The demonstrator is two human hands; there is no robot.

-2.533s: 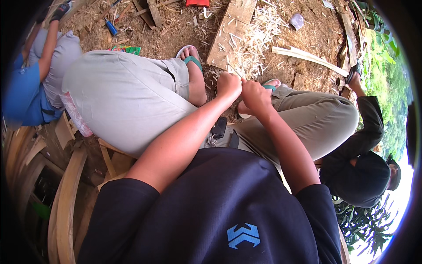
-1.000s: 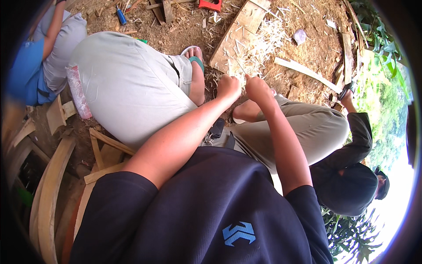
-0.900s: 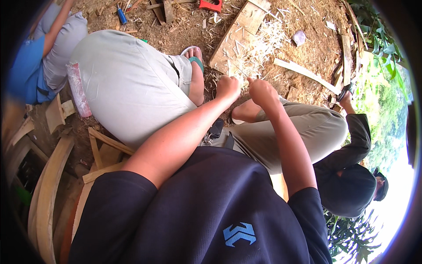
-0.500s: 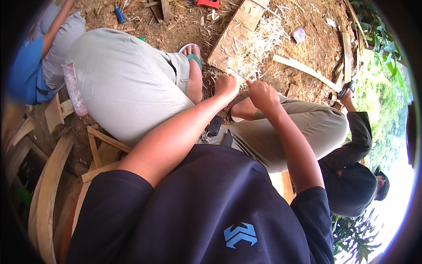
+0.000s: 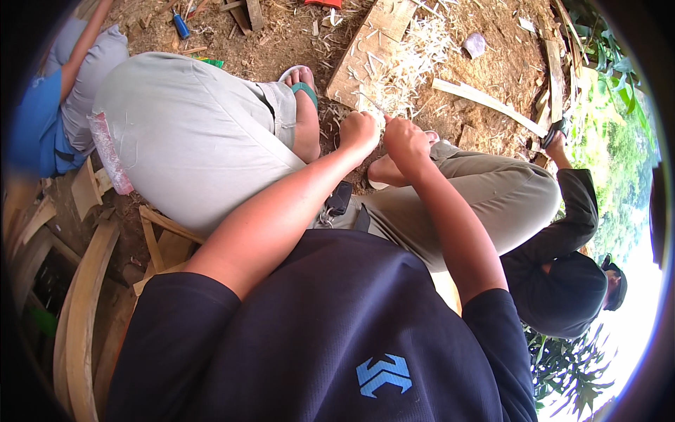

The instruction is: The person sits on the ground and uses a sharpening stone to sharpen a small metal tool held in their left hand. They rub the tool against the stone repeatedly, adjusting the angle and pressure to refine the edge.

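My left hand [image 5: 360, 131] is closed in a fist in front of my body, just above the ground. Whatever it grips is hidden by the fingers. Close beside it, my right hand [image 5: 408, 145] is wrapped round a handle that is mostly covered. From this hand a thin blade-like tool [image 5: 374, 103] points up and to the left, past the left hand's knuckles. It looks like a narrow knife, though it is too small to be certain. Beyond both fists lies a flat wooden board [image 5: 365, 56], scattered with pale wood shavings [image 5: 415, 67].
A long pale strip of wood [image 5: 489, 105] lies at the right, near a pale stone [image 5: 474, 45]. A blue-handled tool [image 5: 181, 26] is at the far left. Curved wooden pieces [image 5: 91, 309] pile up at lower left. One person [image 5: 562, 281] sits at right, another [image 5: 49, 119] at left.
My right hand has moved left toward my left hand, so the gap between the fists is smaller. The blade-like tool has shifted with it. The whole view has moved slightly.
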